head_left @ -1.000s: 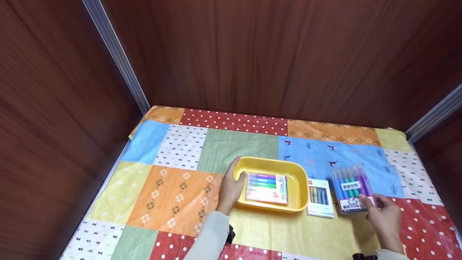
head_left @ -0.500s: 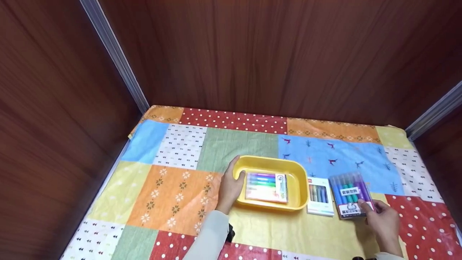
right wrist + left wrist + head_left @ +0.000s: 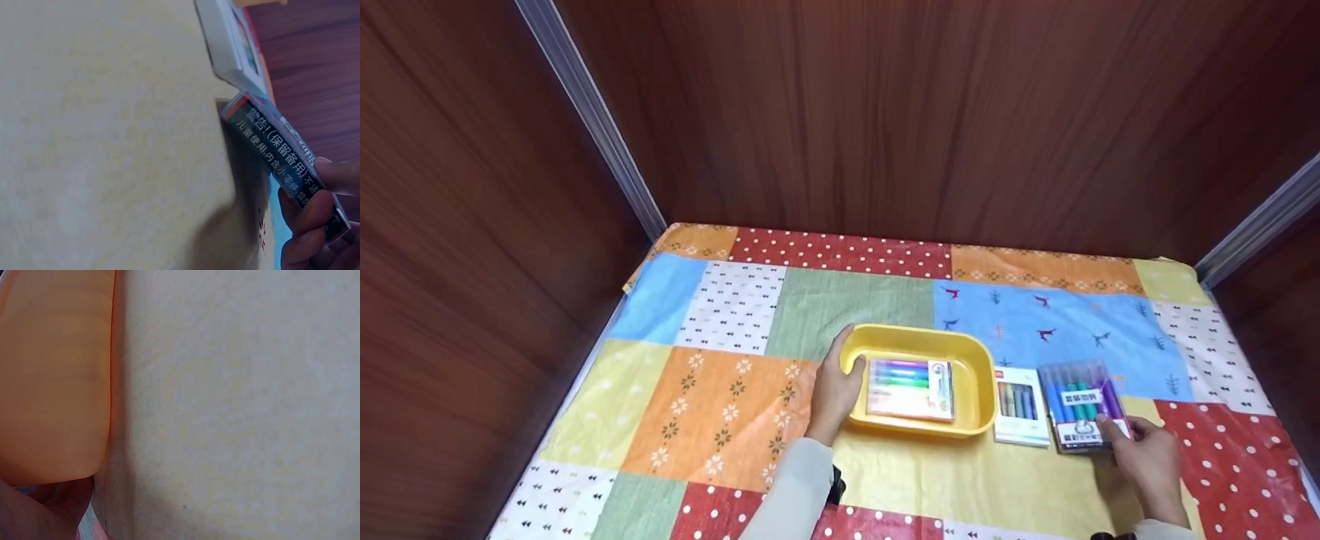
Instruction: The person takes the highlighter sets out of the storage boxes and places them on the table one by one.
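My left hand [image 3: 835, 386] grips the left end of a yellow plastic basin [image 3: 979, 360], thumb over the rim and fingers outside; the left wrist view shows the fingers [image 3: 67, 498] under the basin's corner. Inside the basin lies a clear flat pack of rainbow-coloured pens [image 3: 910, 388]. My right hand [image 3: 1147, 454] pinches the lower right corner of a clear pack of markers [image 3: 1081, 409], blue, green and purple. In the right wrist view this pack [image 3: 275, 152] slants, its held side raised and its other side low, close beside a white box [image 3: 230, 45].
The white box [image 3: 1021, 409], with coloured pens on its front, lies between the basin and the marker pack. A patchwork tablecloth [image 3: 727, 405] covers the table. Brown wood-grain panels [image 3: 885, 120] with metal corner strips [image 3: 592, 120] stand around the back and sides.
My right hand has brought the marker pack a little toward me and left, nearer the white box. The left hand keeps its grip on the basin, and the view has shifted slightly.
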`<state>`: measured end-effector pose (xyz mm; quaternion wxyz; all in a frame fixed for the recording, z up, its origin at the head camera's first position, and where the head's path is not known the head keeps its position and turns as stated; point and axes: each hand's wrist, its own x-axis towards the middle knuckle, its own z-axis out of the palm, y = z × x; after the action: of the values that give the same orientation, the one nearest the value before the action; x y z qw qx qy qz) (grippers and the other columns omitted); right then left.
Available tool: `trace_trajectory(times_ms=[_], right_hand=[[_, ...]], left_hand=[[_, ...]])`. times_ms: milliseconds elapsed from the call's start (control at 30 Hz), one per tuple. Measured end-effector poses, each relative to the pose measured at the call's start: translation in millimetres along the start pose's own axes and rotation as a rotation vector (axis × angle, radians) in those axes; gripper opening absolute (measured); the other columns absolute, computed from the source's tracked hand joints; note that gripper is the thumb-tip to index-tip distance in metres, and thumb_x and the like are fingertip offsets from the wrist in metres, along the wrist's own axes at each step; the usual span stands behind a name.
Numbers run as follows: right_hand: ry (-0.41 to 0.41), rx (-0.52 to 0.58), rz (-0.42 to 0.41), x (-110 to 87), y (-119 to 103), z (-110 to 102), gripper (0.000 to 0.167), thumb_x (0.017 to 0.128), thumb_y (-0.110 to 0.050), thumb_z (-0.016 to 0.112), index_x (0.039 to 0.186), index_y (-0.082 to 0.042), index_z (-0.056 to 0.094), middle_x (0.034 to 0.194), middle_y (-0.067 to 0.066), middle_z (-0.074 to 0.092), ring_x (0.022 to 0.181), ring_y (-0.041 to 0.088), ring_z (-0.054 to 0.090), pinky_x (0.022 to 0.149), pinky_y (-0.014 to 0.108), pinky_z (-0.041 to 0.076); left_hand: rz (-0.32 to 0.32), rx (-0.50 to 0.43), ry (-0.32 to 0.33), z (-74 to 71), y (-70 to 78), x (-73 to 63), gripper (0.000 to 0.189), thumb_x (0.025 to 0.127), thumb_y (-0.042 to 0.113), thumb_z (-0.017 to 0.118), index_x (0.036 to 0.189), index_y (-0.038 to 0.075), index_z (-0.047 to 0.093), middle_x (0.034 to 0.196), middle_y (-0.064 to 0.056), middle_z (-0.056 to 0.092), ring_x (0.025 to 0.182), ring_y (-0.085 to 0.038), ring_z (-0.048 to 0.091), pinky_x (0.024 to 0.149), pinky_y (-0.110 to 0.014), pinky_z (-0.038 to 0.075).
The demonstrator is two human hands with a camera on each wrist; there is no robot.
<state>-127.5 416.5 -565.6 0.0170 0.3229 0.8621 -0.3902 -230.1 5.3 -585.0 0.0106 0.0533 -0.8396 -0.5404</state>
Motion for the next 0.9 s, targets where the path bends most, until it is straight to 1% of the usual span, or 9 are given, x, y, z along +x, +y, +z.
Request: trace_trajectory(times_ms=[167,233,367,467,533,600,700,767,900], right_hand=[[0.016,-0.111,-0.039,0.2,3.1,-1.8,0.071,0.096,-0.046,0.061,0.133,0.015,0.054,0.121,0.036,0.063,0.099,0.038,0.06,0.081,0.044,0.051],[0.017,-0.135,-0.053,-0.3,4.3,-2.6,0.073,0.096,-0.047,0.062,0.132,0.016,0.055,0.123,0.036,0.062,0.104,0.043,0.06,0.088,0.052,0.049],[0.014,-0.175,-0.07,0.4,4.3,-4.1,0.074,0.094,-0.051,0.063,0.128,0.015,0.058,0.121,0.035,0.064,0.108,0.047,0.06,0.089,0.055,0.048],[0.021,-0.202,-0.093,1.2,2.9,-4.4,0.075,0.093,-0.052,0.063,0.125,0.015,0.061,0.116,0.034,0.066,0.105,0.047,0.061,0.085,0.054,0.049],[0.029,-0.213,-0.132,1.4,3.2,-4.3,0.072,0.093,-0.051,0.064,0.121,0.015,0.063,0.111,0.033,0.069,0.101,0.046,0.063,0.08,0.05,0.051],[0.018,-0.226,-0.152,1.6,3.8,-4.7,0.072,0.093,-0.051,0.064,0.119,0.016,0.063,0.106,0.033,0.07,0.096,0.044,0.065,0.075,0.045,0.051],[-0.043,-0.238,-0.13,3.2,4.9,-6.0,0.081,0.092,-0.058,0.062,0.122,0.017,0.06,0.107,0.033,0.069,0.094,0.042,0.065,0.073,0.043,0.052],[-0.087,-0.251,-0.083,3.9,4.9,-6.9,0.088,0.091,-0.063,0.059,0.127,0.017,0.057,0.11,0.034,0.067,0.095,0.04,0.065,0.076,0.045,0.052],[-0.129,-0.264,-0.012,3.1,5.2,-8.8,0.094,0.09,-0.067,0.059,0.129,0.018,0.053,0.112,0.034,0.065,0.094,0.038,0.062,0.081,0.048,0.051]], left_hand=[[-0.002,-0.007,-0.011,1.3,-1.2,-0.2,0.058,0.1,0.024,0.06,0.153,0.036,0.041,0.153,-0.004,0.052,0.133,-0.03,0.056,0.105,-0.052,0.047],[0.001,-0.003,-0.008,1.8,-1.4,0.5,0.058,0.1,0.025,0.06,0.153,0.035,0.041,0.153,-0.004,0.052,0.131,-0.03,0.057,0.104,-0.052,0.047],[0.0,-0.002,0.002,1.0,-1.9,1.7,0.058,0.1,0.025,0.06,0.153,0.038,0.041,0.153,-0.005,0.053,0.128,-0.031,0.06,0.101,-0.051,0.049],[-0.006,-0.002,0.004,-0.7,-1.4,1.5,0.057,0.1,0.027,0.06,0.151,0.042,0.04,0.153,-0.005,0.052,0.117,-0.028,0.064,0.087,-0.043,0.052],[-0.007,-0.012,-0.001,-1.6,-1.3,1.4,0.057,0.1,0.027,0.059,0.151,0.043,0.04,0.139,-0.009,0.063,0.087,-0.023,0.066,0.068,-0.035,0.049],[-0.007,-0.023,-0.005,-1.6,-1.6,1.5,0.057,0.1,0.026,0.059,0.151,0.044,0.04,0.113,-0.012,0.07,0.062,-0.016,0.054,0.055,-0.029,0.04],[-0.011,-0.036,-0.014,-1.5,-3.0,1.5,0.058,0.1,0.026,0.059,0.151,0.045,0.039,0.081,-0.01,0.06,0.045,-0.011,0.028,0.045,-0.027,0.028],[-0.012,-0.033,-0.016,-1.4,-3.2,1.1,0.058,0.1,0.026,0.059,0.151,0.045,0.038,0.078,-0.011,0.06,0.044,-0.01,0.027,0.045,-0.026,0.028],[-0.005,-0.034,-0.024,-0.2,-1.8,1.1,0.059,0.1,0.026,0.059,0.152,0.044,0.039,0.101,-0.015,0.068,0.044,-0.01,0.029,0.044,-0.026,0.03]])
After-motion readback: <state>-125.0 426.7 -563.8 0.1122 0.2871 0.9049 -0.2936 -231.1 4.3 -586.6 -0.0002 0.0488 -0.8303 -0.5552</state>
